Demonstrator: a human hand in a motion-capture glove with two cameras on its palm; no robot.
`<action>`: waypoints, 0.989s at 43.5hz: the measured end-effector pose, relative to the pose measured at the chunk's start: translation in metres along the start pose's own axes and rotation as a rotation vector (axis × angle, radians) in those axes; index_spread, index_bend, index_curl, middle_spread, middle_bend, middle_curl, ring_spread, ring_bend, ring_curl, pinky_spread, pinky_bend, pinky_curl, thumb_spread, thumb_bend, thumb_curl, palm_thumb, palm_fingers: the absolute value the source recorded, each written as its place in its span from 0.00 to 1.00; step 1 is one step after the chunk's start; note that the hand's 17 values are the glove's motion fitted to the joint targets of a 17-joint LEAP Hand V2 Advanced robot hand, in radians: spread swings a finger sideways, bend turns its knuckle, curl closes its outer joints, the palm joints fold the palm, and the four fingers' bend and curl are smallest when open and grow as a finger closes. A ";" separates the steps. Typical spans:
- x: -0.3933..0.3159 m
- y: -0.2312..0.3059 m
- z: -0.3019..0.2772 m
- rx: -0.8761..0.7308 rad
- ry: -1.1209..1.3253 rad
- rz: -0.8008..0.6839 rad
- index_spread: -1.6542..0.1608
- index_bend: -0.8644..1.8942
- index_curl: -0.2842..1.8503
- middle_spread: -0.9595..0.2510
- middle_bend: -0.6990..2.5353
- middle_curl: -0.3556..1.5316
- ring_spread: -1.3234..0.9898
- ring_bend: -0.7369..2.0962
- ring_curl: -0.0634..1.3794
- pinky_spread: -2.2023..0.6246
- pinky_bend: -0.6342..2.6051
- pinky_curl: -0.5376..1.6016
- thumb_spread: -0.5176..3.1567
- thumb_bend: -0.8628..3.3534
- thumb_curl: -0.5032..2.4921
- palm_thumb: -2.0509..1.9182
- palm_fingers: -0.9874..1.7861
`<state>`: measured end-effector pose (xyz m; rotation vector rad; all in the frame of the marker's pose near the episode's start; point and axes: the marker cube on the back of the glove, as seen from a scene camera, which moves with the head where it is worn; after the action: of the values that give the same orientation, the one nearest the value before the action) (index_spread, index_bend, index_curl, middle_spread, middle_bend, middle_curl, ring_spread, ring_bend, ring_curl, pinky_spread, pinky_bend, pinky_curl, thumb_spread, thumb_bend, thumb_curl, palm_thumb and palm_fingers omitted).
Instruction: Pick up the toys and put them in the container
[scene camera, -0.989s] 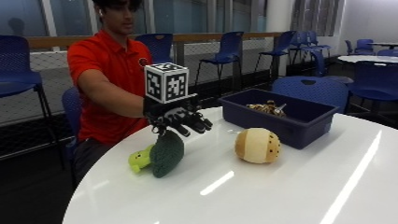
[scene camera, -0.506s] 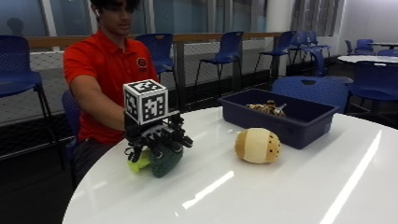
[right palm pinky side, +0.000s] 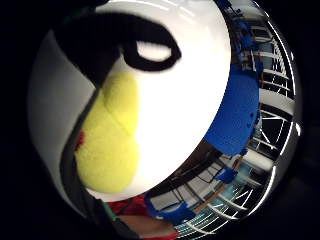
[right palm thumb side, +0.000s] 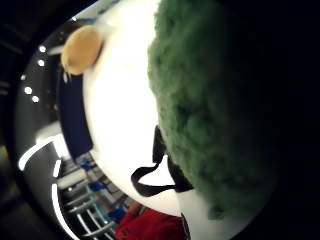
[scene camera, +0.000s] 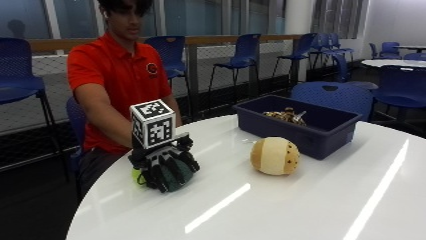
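Gloved right hand (scene camera: 163, 167) on table (scene camera: 279, 210), fingers (scene camera: 174, 169) curled over green-and-yellow plush toy (scene camera: 174, 179), gripping it from above.

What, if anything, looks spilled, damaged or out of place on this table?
Nothing stands out. The gloved right hand covers the green and yellow plush toy, the round tan toy sits intact on the white table, and the blue container stands level.

plush toy (scene camera: 172, 176) on table (scene camera: 319, 210) | round toy (scene camera: 275, 156) between it and container (scene camera: 301, 125)
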<state>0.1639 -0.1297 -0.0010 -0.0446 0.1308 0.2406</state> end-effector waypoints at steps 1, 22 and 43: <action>0.000 0.001 0.000 0.004 -0.006 0.002 0.70 0.35 0.25 0.77 0.25 0.28 0.58 0.41 0.19 0.80 0.57 0.46 0.45 0.20 0.25 0.53 0.33; -0.020 -0.002 -0.001 0.215 0.039 -0.025 0.68 0.40 0.26 0.55 0.35 0.35 0.41 0.65 0.34 0.65 0.57 0.45 0.46 0.26 0.34 0.67 0.73; -0.110 -0.016 -0.102 0.283 0.010 -0.170 0.63 0.52 0.39 0.36 0.52 0.54 0.39 0.75 0.48 0.63 0.59 0.51 0.36 0.26 0.43 0.68 0.72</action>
<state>0.0489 -0.1775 -0.0869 0.2237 0.1691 0.0510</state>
